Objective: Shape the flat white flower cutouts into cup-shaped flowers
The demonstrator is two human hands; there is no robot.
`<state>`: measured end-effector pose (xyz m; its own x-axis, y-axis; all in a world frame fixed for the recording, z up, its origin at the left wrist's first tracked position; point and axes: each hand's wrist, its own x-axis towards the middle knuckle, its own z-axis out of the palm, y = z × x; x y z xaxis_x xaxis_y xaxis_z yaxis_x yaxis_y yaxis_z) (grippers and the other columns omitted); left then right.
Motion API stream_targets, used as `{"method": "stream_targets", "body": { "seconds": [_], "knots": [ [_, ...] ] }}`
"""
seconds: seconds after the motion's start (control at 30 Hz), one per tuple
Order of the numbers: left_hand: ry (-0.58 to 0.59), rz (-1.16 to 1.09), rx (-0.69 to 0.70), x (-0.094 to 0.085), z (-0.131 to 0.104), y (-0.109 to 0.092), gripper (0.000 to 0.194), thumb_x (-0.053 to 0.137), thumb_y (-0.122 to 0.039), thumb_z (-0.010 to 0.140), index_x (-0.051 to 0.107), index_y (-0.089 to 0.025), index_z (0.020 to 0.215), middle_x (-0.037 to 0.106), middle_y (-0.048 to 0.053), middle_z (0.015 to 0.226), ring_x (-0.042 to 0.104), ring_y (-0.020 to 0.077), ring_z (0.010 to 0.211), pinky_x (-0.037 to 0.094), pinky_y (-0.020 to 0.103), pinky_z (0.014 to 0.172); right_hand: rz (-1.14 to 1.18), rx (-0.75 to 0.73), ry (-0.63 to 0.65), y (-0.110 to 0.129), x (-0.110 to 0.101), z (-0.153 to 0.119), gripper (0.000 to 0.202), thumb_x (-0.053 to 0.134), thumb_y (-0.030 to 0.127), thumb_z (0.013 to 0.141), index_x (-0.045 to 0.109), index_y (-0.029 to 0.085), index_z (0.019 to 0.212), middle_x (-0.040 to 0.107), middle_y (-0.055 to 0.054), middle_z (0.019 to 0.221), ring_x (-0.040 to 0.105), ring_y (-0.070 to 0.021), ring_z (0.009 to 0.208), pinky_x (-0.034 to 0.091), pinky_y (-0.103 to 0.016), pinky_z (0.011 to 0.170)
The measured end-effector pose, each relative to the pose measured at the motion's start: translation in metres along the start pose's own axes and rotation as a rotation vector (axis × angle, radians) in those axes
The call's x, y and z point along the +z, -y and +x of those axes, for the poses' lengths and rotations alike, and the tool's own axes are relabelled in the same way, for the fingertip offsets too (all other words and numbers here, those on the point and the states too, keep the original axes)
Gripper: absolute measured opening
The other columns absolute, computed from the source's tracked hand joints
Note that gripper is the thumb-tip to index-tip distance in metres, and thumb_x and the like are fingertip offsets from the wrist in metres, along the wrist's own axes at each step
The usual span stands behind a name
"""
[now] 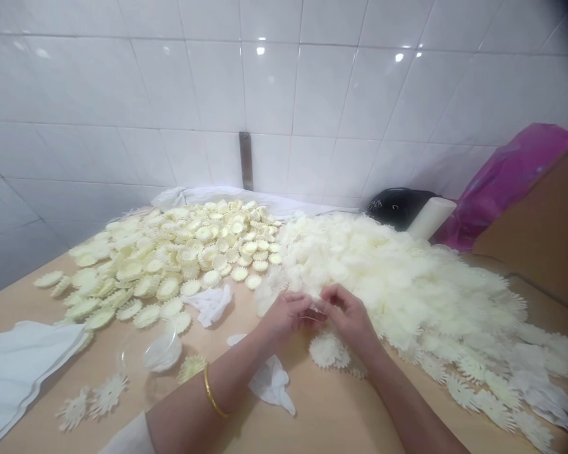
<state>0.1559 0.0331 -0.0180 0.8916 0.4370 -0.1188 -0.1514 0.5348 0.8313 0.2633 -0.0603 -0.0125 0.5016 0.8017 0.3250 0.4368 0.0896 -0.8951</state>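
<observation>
My left hand (288, 316) and my right hand (350, 314) meet at the fingertips over the front of the table. Both are closed in a pinch on something small and whitish, mostly hidden by the fingers. Just below my right hand lie thin white discs with toothed edges (329, 350). Behind and to the right spreads a large heap of similar flat white toothed discs (397, 277). On the left is a heap of cream, cup-like toothed pieces (170, 258). A crumpled white cloth (271, 381) lies partly under my left forearm.
A clear plastic cup (163, 350) and loose toothed pieces (108, 396) sit front left, near folded white sheets (21, 372). Another white scrap (211, 305) lies by the cream heap. At the back right are a black bag (397, 205), a white roll (431, 217) and a purple bag (506, 176).
</observation>
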Motion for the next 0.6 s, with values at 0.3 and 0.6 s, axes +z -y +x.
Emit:
{"method": "stream_targets", "body": {
  "seconds": [0.3,0.6],
  "knots": [
    [-0.041,0.091,-0.021,-0.0028,-0.0016,0.0058,0.023,0.07,-0.029,0.061,0.06,-0.01,0.068,0.06,0.004,0.061,0.058,0.013,0.059,0.044,0.028,0.064,0.054,0.052,0.051,0.0015,-0.0016,-0.0013,0.019,0.049,0.028,0.077,0.05,0.017,0.062,0.047,0.002,0.059,0.043,-0.0124,0.059,0.036,-0.023,0.056],
    [0.021,0.132,-0.06,-0.0028,-0.0013,0.0024,0.026,0.067,-0.033,0.063,0.053,-0.011,0.066,0.06,0.005,0.056,0.056,0.0133,0.052,0.041,0.026,0.056,0.255,0.158,0.034,-0.0023,-0.0007,-0.0009,0.026,0.051,0.035,0.075,0.043,0.017,0.058,0.04,0.004,0.052,0.038,-0.0105,0.052,0.034,-0.022,0.052]
  ]
}}
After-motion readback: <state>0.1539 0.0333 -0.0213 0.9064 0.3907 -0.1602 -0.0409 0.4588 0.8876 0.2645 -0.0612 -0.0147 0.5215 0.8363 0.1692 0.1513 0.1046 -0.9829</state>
